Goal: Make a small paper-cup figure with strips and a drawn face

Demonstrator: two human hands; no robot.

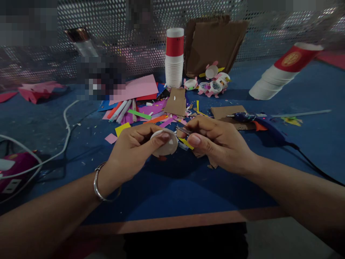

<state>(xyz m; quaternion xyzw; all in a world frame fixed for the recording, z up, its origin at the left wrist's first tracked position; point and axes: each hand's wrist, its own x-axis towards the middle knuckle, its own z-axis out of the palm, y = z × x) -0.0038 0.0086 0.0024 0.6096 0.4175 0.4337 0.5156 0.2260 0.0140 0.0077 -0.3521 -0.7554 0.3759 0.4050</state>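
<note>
My left hand pinches a shallow white round piece that looks like the cut-off base of a paper cup, thumb pressed inside it. A small reddish-brown bit shows under its lower edge. Just to the right, my right hand is closed on a slim metal tool; its tip points toward the white cup base, and the fingers hide the rest, so I cannot tell its kind. Beneath the hands lie paper scraps, among them a yellow strip.
A glue gun rests on cardboard at right, its cord trailing right. Paper cup stacks stand at the back and lean at right. Small cup-and-paper figures sit near upright cardboard. A white cable crosses the left.
</note>
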